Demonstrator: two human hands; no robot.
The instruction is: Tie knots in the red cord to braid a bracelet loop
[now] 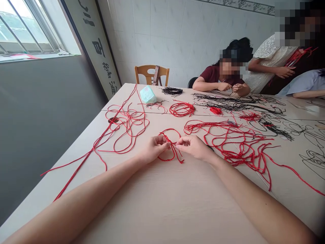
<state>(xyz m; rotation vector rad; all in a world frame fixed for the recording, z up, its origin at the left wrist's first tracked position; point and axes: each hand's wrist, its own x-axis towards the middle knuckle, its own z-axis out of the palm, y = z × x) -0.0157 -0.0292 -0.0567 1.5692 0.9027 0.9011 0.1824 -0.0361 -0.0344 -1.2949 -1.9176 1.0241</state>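
Observation:
My left hand [155, 148] and my right hand [193, 146] meet over the pale table [165, 203], both pinching a braided red cord bracelet [169, 135]. The cord forms a loop behind my fingers, and its loose ends [176, 155] hang down between the hands onto the table. Fingers of both hands are closed on the cord at the knot area. A tangle of loose red string [127, 123] lies to the left of my left hand. A heap of finished red braided cords [241, 149] lies right of my right hand.
A coil of red cord [181, 109], a mint-green tissue pack [147, 94] and black cords [236, 103] lie farther back. Two people sit at the far right, one person's hands [230, 87] working on cord. A wooden chair [151, 75] stands at the table's far end.

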